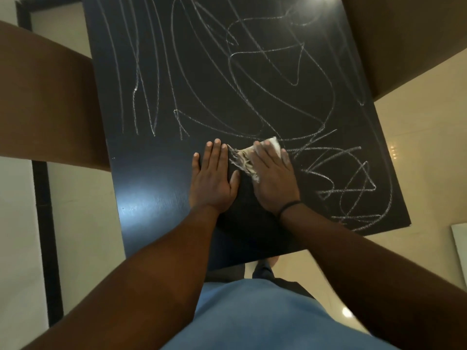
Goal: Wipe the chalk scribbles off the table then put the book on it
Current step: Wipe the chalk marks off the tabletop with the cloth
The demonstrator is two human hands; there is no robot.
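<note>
A black square table [156, 188] fills the view, covered with white chalk scribbles [252, 79] over its far and right parts. Its near left area shows bare and glossy. My left hand [213, 178] lies flat on the bare tabletop with straight fingers. Beside it, my right hand [274, 178] presses a whitish frayed cloth [246, 159] flat against the table, at the edge of the scribbles; the cloth sticks out past the fingertips and on the thumb side. No book shows in the frame.
Brown upholstered seats stand at the left [48, 102] and at the far right [409, 39] of the table. Pale tiled floor [424, 137] surrounds it. A white flat edge [460, 243] shows at the right border.
</note>
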